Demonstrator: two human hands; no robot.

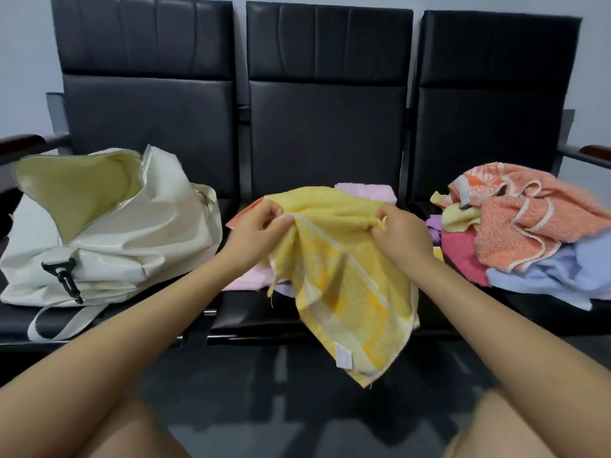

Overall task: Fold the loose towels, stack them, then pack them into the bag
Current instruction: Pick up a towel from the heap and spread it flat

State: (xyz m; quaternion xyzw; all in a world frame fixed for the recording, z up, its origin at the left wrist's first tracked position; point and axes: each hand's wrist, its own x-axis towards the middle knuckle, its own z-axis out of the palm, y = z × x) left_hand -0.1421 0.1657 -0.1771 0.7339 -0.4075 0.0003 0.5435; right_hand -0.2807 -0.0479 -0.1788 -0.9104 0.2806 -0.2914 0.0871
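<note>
A yellow patterned towel [344,279] hangs over the front of the middle seat, its lower corner with a white label dangling past the seat edge. My left hand [256,231] pinches its upper left edge and my right hand [401,234] pinches its upper right edge. Under the yellow towel lie folded pink towels [367,190], mostly hidden. A cream bag [132,233] lies on the left seat, unzipped, with its pale green lining showing. A loose heap of towels [529,226], orange, light blue, magenta and pale yellow, covers the right seat.
Three joined black padded seats [325,127] with tall backs stand against a pale wall. Wooden-topped armrests [20,142] close off both ends. The bag's strap [62,322] hangs over the left seat's front edge. My bare knees are at the bottom of the view above a dark glossy floor.
</note>
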